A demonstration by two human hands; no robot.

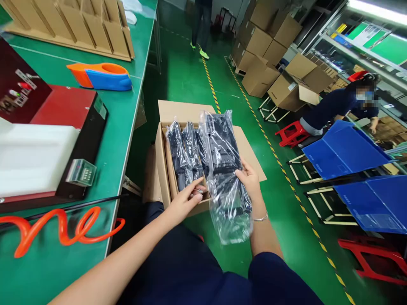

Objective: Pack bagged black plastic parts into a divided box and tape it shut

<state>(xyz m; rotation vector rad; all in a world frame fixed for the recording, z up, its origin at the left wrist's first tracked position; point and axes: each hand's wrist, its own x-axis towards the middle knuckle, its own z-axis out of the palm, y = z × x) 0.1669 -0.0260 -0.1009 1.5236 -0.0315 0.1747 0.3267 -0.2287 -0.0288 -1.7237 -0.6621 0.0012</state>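
Note:
An open cardboard box (162,169) stands on the green floor in front of my knees, with several black parts in clear plastic bags (184,152) standing upright inside. My right hand (251,180) grips one bagged black part (224,169) held above the box's right side; its loose bag end hangs down toward my lap. My left hand (187,199) rests on the box's near edge, fingers touching the bagged parts inside.
A green workbench (127,127) on the left carries a red and black machine (63,127), an orange and blue tape dispenser (101,76), cardboard dividers (79,25) and an orange coiled hose (60,228). A seated person (337,106), stacked cartons (270,46), blue panels (346,148) and red stools (292,133) fill the right.

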